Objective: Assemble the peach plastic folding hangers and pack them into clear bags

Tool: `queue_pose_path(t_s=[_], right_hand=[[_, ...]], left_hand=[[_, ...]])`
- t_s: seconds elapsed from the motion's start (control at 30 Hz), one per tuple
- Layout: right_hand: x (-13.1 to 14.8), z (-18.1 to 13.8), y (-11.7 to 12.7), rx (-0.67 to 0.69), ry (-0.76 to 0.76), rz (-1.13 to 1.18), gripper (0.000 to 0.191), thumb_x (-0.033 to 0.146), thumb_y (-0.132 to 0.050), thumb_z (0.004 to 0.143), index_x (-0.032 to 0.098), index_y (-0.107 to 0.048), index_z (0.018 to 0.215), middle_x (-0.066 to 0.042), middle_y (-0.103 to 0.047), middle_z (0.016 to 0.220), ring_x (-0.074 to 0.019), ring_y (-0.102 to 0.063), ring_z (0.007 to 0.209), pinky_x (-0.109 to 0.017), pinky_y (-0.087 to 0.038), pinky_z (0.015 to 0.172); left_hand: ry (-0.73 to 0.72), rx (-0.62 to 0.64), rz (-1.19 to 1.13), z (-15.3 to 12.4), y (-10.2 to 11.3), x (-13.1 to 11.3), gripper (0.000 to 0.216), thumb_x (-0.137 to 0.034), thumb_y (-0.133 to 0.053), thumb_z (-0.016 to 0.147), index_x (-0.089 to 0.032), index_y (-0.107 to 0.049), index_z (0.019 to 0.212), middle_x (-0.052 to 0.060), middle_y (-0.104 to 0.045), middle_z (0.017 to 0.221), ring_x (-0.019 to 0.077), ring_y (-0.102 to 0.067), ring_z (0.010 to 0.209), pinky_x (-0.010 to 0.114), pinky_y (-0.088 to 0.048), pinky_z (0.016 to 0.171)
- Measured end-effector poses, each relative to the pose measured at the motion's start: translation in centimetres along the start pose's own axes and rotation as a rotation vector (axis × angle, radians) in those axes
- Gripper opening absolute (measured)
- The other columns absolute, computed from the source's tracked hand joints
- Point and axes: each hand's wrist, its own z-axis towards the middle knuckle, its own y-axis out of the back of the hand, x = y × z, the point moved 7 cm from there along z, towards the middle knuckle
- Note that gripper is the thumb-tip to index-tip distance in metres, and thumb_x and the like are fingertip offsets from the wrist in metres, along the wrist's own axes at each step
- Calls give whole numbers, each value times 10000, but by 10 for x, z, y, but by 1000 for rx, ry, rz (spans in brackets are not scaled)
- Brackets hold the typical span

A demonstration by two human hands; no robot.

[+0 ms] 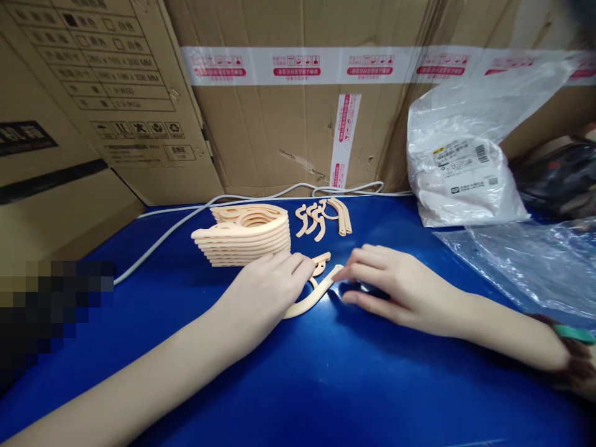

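My left hand (279,282) is curled, palm down, over a cream plastic folding-hanger piece (311,303), and hides part of it. The curved arm of this piece runs out to the right from beneath the hand. Another cream part (320,263) shows just beyond my left fingertips. At the right end of the curved arm is my right hand (388,284). Its index fingertip is at or against that end, while its thumb and fingers stay apart. Behind my left hand stands a neat stack of cream plastic hangers (242,239).
Several loose hooks (311,220) and curved arms (342,217) lie farther back on the blue table (354,385). A grey cable (172,230) runs along the back left. Cardboard boxes (270,136) form the rear wall. A white plastic parcel bag (465,167) and clear plastic film (535,267) are at right.
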Motion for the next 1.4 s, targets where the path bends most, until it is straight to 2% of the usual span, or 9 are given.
queue_pose_path(t_s=[0.2,0.6,0.73,0.83,0.93,1.07,1.2,1.3,1.4], right_hand=[[-29,17,-5,-54,-58,-50,484,432,-407,1000,199,-424,1423,-136,-524,1426,-266,-502,1274,-482,-407,1039],[-29,23,-18,41,-11,-77,519,449,-360,1014,152,-401,1437,-141,-482,1468,-266,-423,1340,-464,-347,1061],[-26,21,-2,-45,-26,-125,458,433,-368,1015,126,-512,1322,-140,-663,1198,-252,-595,1084,-416,-394,942],[-20,13,11,-128,-22,-154,362,389,-394,1014,144,-616,1160,-91,-702,964,-213,-609,865,-368,-390,829],[-9,7,10,-82,36,-130,303,353,-429,1007,180,-677,979,-45,-687,848,-186,-571,773,-340,-359,763],[1,6,3,-1,59,18,298,365,-464,997,174,-686,945,-28,-669,804,-161,-555,749,-311,-364,738],[4,6,0,85,50,201,389,360,-434,1011,168,-669,767,-9,-608,674,-132,-549,666,-267,-407,668],[-10,4,9,-44,-16,50,332,336,-441,1003,161,-709,913,-75,-695,928,-182,-630,839,-308,-468,771],[-27,1,9,-69,-57,-184,289,268,-450,987,175,-711,1067,-105,-654,1269,-261,-640,1073,-390,-486,886]], left_hand=[[-9,19,35,-1,1,0,211,-49,-509,901,-171,-596,1049,38,-696,975,205,-666,864,302,-486,694],[25,170,2,0,-5,4,190,-38,-509,896,-164,-641,946,59,-681,1027,237,-652,912,343,-494,738],[94,230,-24,-1,-5,6,201,-25,-497,899,-163,-632,954,49,-662,995,219,-650,845,318,-476,664],[120,258,-48,-3,-5,8,201,-16,-507,896,-160,-625,973,47,-641,1012,212,-645,837,308,-474,644],[140,254,-49,-4,-7,11,192,-45,-515,912,-163,-615,1025,44,-627,1002,214,-643,853,315,-488,661],[143,235,-16,-3,-7,11,196,-60,-536,910,-163,-609,1059,51,-627,1028,219,-643,894,315,-500,679],[147,255,60,0,-5,10,200,-26,-551,878,-149,-620,1020,58,-647,996,220,-637,848,309,-493,650],[139,249,92,1,-4,9,199,-16,-524,878,-146,-622,993,61,-654,971,218,-631,815,308,-492,633],[122,218,112,-1,-4,9,205,-10,-512,868,-144,-619,980,69,-657,959,231,-629,822,317,-495,631]])
